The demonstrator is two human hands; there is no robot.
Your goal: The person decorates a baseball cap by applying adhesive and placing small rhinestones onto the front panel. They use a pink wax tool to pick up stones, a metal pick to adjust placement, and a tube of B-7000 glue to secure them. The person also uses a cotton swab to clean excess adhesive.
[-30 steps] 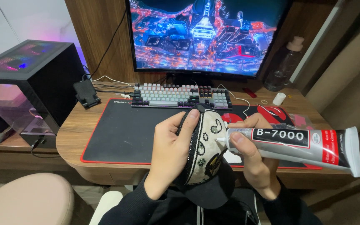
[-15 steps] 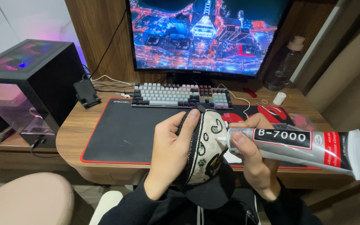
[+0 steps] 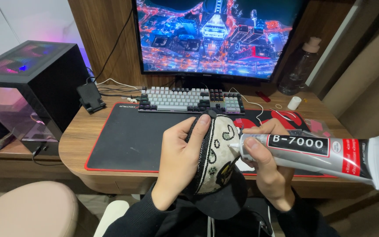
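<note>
Desk point(image 3: 110, 120): wooden top with rounded corners, set against a wood-panelled wall; I sit in front of it and look down at my hands.
Monitor point(image 3: 216, 37): stands at the back of the desk, showing a night city scene in blue and red.
Computer case point(image 3: 36, 83): black box with a clear side panel, on a lower shelf to the left of the desk.
Desk mat point(image 3: 128, 136): black with a red edge, covers most of the desk in front of the monitor.
Keyboard point(image 3: 185, 100): grey, white and black keys, lies at the back edge of the desk mat, below the monitor.
Bottle point(image 3: 301, 68): clear plastic, upright at the back right of the desk.
Cap point(image 3: 216, 175): black, with a pale patterned inner panel facing up; held above my lap, just in front of the desk edge, between both my hands.
Glue tube point(image 3: 316, 153): long, clear and grey with red and black labelling; it lies nearly level, its white nozzle tip touching the pale panel of the cap, its flat end pointing right.
Left hand point(image 3: 178, 162): grasping the cap from the left, thumb over the upper rim, fingers wrapped around the side.
Right hand point(image 3: 268, 169): grasping the glue tube near its nozzle end, thumb on top, fingers underneath.
Phone stand point(image 3: 89, 97): small, black, at the back left of the desk.
White cap point(image 3: 294, 102): small cylinder, upright on the desk just beside the bottle.
</note>
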